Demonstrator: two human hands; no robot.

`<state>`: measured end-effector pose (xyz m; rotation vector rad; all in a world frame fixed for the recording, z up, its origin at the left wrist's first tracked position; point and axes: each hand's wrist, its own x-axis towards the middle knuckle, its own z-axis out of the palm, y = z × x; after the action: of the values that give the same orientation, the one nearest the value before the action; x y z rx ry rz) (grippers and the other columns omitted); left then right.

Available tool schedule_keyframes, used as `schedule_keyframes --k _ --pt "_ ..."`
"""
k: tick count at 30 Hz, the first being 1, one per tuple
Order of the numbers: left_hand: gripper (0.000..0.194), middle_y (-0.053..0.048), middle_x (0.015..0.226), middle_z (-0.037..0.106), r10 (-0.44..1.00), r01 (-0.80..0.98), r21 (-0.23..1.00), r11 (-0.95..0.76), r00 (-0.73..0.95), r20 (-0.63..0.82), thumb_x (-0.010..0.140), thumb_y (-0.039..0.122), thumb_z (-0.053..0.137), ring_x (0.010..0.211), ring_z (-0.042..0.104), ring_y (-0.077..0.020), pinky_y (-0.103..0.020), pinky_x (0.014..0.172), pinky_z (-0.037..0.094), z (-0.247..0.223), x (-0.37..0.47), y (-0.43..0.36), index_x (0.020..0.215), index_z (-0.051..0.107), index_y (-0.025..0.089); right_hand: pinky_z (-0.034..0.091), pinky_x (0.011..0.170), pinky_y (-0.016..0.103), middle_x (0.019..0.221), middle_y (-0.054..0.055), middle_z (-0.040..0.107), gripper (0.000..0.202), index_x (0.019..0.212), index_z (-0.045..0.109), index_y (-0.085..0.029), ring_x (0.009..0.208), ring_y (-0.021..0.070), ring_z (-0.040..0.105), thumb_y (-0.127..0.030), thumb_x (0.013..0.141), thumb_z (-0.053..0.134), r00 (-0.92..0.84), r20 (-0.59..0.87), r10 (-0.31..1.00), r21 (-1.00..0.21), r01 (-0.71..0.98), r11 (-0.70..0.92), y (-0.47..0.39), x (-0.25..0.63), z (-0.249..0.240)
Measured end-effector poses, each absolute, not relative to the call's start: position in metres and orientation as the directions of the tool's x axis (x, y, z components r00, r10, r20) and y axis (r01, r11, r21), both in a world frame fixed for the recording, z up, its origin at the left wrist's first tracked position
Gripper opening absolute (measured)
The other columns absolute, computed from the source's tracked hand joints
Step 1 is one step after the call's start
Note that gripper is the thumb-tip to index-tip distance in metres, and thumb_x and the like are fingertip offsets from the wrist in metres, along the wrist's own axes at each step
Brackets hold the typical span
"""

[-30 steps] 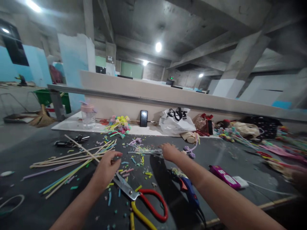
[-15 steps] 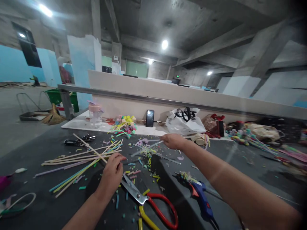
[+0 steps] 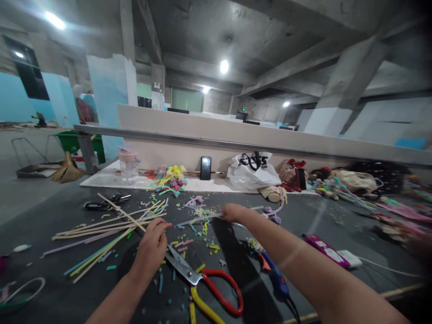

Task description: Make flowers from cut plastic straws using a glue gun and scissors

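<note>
My right hand (image 3: 232, 212) reaches over the dark table with its fingers pressed together at a thin translucent stick (image 3: 199, 219). My left hand (image 3: 154, 237) rests nearer to me, its fingers curled together beside a pile of pale, yellow, blue and purple sticks (image 3: 111, 224); what it holds, if anything, is hidden. Scissors (image 3: 192, 275) with one red and one yellow handle lie partly open just right of my left hand. A blue glue gun (image 3: 277, 275) lies below my right forearm. Small coloured cut pieces (image 3: 204, 225) are scattered between the hands.
Along the back stand a clear bottle (image 3: 128, 167), a bunch of coloured flowers (image 3: 173, 177), a phone (image 3: 205, 168) and a white bag (image 3: 253, 171). A purple box (image 3: 326, 250) lies right of my forearm. Black-handled tools (image 3: 106, 202) are at back left.
My right hand has moved down and slightly left, and the translucent stick at it now lies flatter. The purple box and a purple twisted piece have come into sight. The whole view has shifted slightly.
</note>
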<state>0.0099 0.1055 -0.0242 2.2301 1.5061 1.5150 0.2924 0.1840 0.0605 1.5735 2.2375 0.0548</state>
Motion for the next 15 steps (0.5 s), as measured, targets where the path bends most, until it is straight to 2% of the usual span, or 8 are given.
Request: schedule_keyframes --k 6,9,11,13,15 --pt "0.032 -0.011 0.111 0.055 0.701 0.666 0.489 -0.564 0.073 0.709 0.079 0.013 0.041 0.110 0.048 -0.0234 -0.043 0.096 0.037 -0.019 0.015 0.100 0.107 0.054 0.020 0.049 0.075 0.038 0.104 0.006 0.059 0.029 0.112 0.051 -0.016 0.087 0.0188 0.060 -0.026 0.086 0.053 -0.331 -0.217 0.918 0.340 0.856 0.389 0.149 0.264 0.118" --pt "0.041 -0.014 0.123 0.052 0.715 0.644 0.484 -0.593 0.144 0.684 0.077 0.021 0.049 0.116 0.044 -0.0282 -0.048 0.097 0.031 0.008 0.038 0.096 0.118 0.050 0.019 0.047 0.076 0.037 0.098 0.012 0.065 0.028 0.106 0.058 -0.014 0.092 0.0252 0.061 -0.011 0.078 0.057 -0.406 -0.174 0.897 0.358 0.823 0.442 0.122 0.238 0.142" --pt "0.047 -0.015 0.128 0.049 0.733 0.539 0.541 -0.646 0.242 0.635 0.075 0.023 0.054 0.119 0.041 -0.0317 -0.048 0.099 0.026 0.033 0.061 0.094 0.122 0.048 0.017 0.045 0.075 0.035 0.097 0.014 0.066 0.027 0.100 0.062 -0.014 0.092 0.0267 0.061 -0.007 0.075 0.055 -0.455 -0.155 0.877 0.351 0.804 0.480 0.108 0.223 0.151" --pt "0.040 -0.012 0.121 0.056 0.730 0.491 0.562 -0.666 0.276 0.625 0.079 0.024 0.047 0.114 0.046 -0.0285 -0.041 0.097 0.029 0.054 0.080 0.095 0.118 0.052 0.016 0.044 0.073 0.032 0.095 0.012 0.067 0.026 0.095 0.064 -0.016 0.090 0.0257 0.061 -0.006 0.073 0.054 -0.483 -0.141 0.864 0.337 0.798 0.500 0.100 0.216 0.157" --pt "0.031 -0.007 0.100 0.066 0.743 0.451 0.599 -0.662 0.293 0.601 0.082 0.025 0.041 0.100 0.057 -0.0241 -0.034 0.088 0.037 0.065 0.090 0.099 0.102 0.060 0.013 0.044 0.069 0.030 0.090 0.010 0.068 0.025 0.090 0.065 -0.017 0.085 0.0242 0.062 -0.006 0.072 0.053 -0.486 -0.128 0.865 0.320 0.805 0.499 0.095 0.219 0.162"
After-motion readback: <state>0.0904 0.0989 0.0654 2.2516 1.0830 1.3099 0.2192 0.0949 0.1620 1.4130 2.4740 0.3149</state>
